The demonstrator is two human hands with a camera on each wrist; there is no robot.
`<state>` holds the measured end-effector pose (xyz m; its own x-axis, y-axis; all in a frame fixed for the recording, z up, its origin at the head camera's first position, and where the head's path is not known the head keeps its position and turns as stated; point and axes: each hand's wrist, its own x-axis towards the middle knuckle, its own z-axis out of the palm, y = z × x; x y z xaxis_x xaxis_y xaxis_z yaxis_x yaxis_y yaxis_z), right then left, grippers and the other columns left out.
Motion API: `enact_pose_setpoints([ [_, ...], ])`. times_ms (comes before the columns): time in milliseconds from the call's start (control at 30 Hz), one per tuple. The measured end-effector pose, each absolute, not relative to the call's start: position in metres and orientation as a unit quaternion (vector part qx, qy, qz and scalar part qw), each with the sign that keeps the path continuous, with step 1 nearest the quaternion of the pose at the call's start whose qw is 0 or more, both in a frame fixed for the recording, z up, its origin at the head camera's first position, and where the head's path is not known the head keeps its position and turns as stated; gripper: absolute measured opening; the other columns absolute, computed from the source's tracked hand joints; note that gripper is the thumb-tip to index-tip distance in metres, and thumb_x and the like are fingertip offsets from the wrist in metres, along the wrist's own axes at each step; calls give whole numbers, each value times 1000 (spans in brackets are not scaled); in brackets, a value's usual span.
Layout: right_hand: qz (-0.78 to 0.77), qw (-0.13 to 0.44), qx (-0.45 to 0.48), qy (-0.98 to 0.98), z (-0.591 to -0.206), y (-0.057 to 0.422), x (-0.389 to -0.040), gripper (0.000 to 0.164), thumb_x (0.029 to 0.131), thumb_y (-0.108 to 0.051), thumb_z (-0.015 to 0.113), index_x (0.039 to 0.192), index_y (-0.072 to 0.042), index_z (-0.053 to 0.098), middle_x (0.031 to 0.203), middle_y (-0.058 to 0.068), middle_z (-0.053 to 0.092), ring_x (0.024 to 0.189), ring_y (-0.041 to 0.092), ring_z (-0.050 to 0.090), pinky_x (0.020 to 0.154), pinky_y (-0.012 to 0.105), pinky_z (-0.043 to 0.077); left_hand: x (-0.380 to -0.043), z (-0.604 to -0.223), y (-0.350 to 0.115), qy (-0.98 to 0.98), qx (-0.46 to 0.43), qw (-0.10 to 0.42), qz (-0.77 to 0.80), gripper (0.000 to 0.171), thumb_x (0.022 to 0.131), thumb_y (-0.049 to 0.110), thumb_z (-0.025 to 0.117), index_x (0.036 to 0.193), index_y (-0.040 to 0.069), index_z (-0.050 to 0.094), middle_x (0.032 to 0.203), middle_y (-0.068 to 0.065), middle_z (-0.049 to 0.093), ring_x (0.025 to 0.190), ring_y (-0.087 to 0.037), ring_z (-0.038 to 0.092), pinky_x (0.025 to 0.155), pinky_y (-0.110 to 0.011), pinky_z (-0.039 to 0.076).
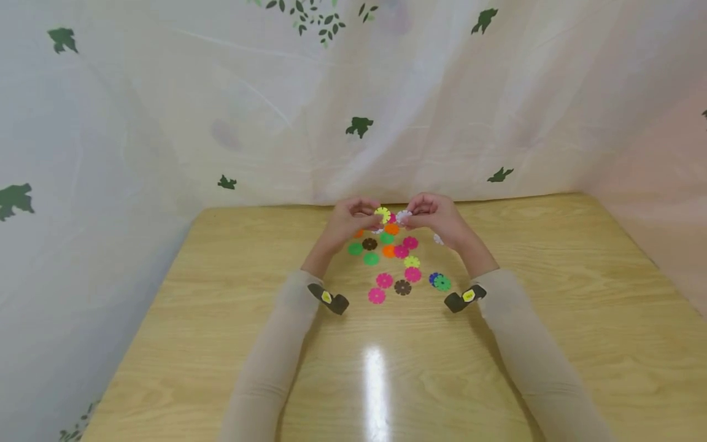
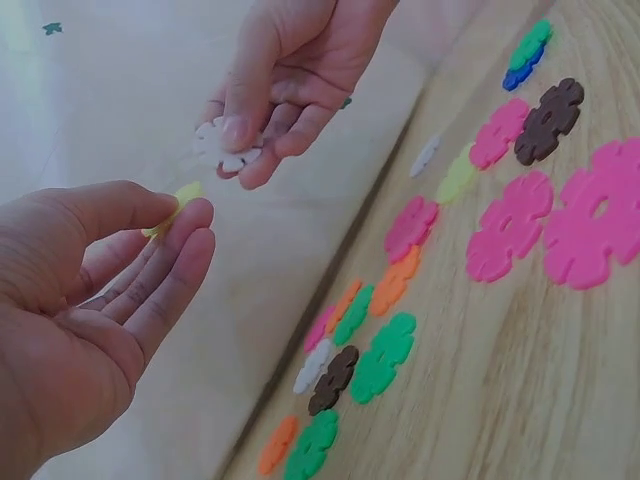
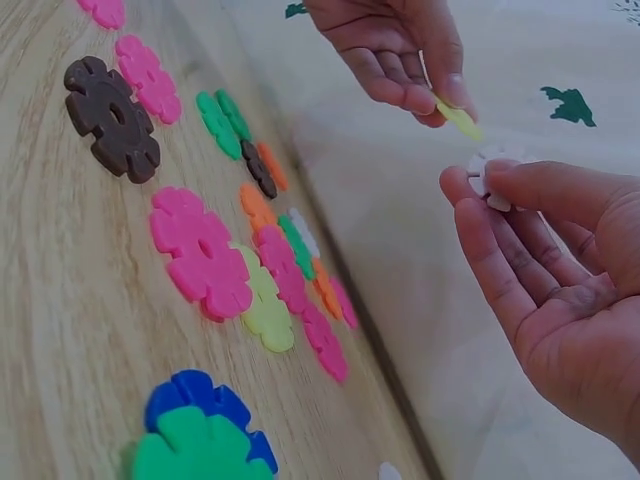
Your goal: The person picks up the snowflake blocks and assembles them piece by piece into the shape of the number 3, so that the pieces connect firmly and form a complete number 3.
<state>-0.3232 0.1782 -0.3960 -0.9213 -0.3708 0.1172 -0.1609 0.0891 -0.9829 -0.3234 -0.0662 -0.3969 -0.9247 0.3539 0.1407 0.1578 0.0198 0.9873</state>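
Note:
Between thumb and fingers, my left hand (image 1: pixel 351 222) pinches a yellow notched plastic disc (image 1: pixel 383 215), shaped like a flower. My right hand (image 1: pixel 440 220) pinches a white disc (image 1: pixel 403 217) of the same kind. Both discs are held up above the far part of the table, close together. In the left wrist view a gap shows between the yellow disc (image 2: pixel 178 207) and the white disc (image 2: pixel 226 148). The right wrist view has the yellow disc (image 3: pixel 458 118) edge-on, just above the white disc (image 3: pixel 494 176).
Several loose discs lie on the wooden table (image 1: pixel 232 319) below the hands: pink (image 1: pixel 377 296), brown (image 1: pixel 402 287), green (image 1: pixel 371 258), orange (image 1: pixel 391 229). A green disc (image 1: pixel 442 283) overlaps a blue one (image 1: pixel 434 278). A patterned curtain (image 1: pixel 309 153) hangs along the table's far edge.

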Motion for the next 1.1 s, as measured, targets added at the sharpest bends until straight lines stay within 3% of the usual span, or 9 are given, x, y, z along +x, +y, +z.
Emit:
enact_pose_setpoints([
  [100, -648, 75, -185, 735, -395, 178, -323, 15, 93, -4, 72, 101, 3, 62, 87, -2, 74, 85, 17, 72, 87, 37, 64, -323, -397, -62, 707, 170, 73, 683, 26, 93, -1, 70, 117, -10, 63, 95, -11, 67, 89, -42, 73, 92, -63, 57],
  [200, -645, 68, -190, 737, -395, 177, -323, 14, 93, -5, 73, 101, 3, 64, 87, -1, 74, 84, 19, 73, 85, 34, 64, -322, -397, -60, 708, 160, 74, 684, 25, 93, 1, 71, 116, -8, 63, 93, -8, 65, 86, -38, 75, 93, -64, 56],
  [367, -639, 51, -192, 743, -394, 176, -322, 14, 92, -8, 76, 99, 0, 67, 87, -1, 73, 80, 17, 72, 81, 27, 63, -321, -396, -58, 705, 160, 81, 687, 25, 93, 2, 72, 115, -6, 64, 93, -10, 65, 89, -42, 74, 94, -64, 56],
  [633, -631, 21, -195, 751, -393, 171, -320, 15, 90, -9, 78, 98, 1, 70, 88, 1, 73, 81, 19, 70, 79, 26, 62, -321, -392, -56, 706, 170, 85, 682, 24, 93, 2, 72, 115, -6, 65, 94, -12, 67, 97, -53, 69, 94, -66, 55],
  [767, -621, 5, -216, 754, -392, 171, -320, 17, 91, -7, 76, 101, 6, 70, 91, 2, 75, 83, 19, 71, 80, 22, 62, -322, -392, -58, 706, 168, 93, 682, 26, 93, 1, 71, 117, -6, 65, 94, -11, 67, 92, -45, 73, 95, -65, 55],
  [967, -612, -8, -235, 755, -388, 170, -320, 15, 91, -2, 75, 101, 9, 72, 89, -3, 76, 82, 12, 73, 81, 21, 62, -325, -393, -60, 689, 161, 119, 697, 28, 92, -1, 71, 120, -4, 65, 92, -7, 67, 78, -18, 73, 98, -65, 53],
  [1100, -609, -10, -241, 756, -388, 170, -319, 14, 90, 0, 75, 99, 9, 72, 87, -5, 76, 80, 10, 73, 80, 22, 62, -327, -394, -61, 676, 155, 134, 708, 30, 93, -3, 69, 122, -5, 64, 90, -3, 71, 78, -15, 73, 100, -63, 53],
])
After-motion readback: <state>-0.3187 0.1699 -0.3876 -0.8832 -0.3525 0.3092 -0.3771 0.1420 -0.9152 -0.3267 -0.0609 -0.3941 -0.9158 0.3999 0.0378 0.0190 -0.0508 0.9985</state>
